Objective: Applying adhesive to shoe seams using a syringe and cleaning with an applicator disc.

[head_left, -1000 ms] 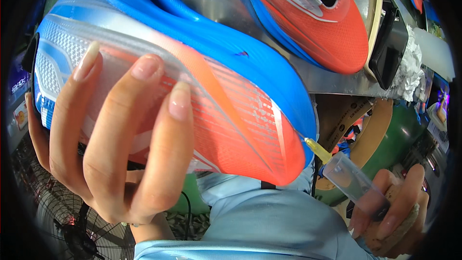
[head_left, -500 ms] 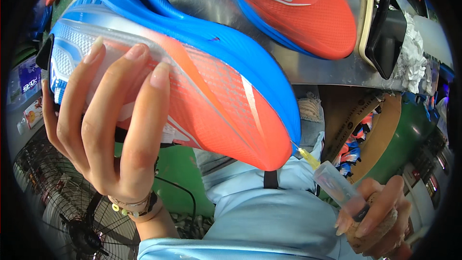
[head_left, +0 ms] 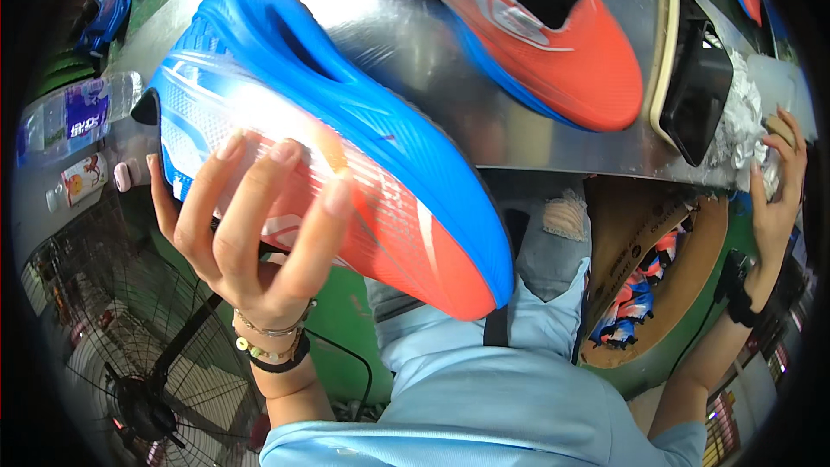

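My left hand [head_left: 251, 233] grips a blue and orange sports shoe [head_left: 372, 173] from below. The shoe is turned sole toward me, and my fingers spread across the orange and white sole. My right hand [head_left: 778, 182] is stretched out to the far right. It rests against crumpled silver foil [head_left: 743, 130] at the edge of the shiny metal table [head_left: 406, 52]. A small tan thing sits at its fingertips, and whether the hand holds it is unclear. A second blue and orange shoe [head_left: 553, 43] lies on the table beyond.
A black box-like device with a tan edge [head_left: 692, 95] stands on the table by the foil. A plastic water bottle [head_left: 69, 121] lies at the left. A floor fan [head_left: 130, 380] stands low on the left, and a round bin of shoe parts [head_left: 640, 303] sits under the table.
My right hand, which held a small clear bottle with a yellow nozzle near the shoe's toe, has moved up and right to the foil. The bottle is gone from view. The shoe has tilted slightly.
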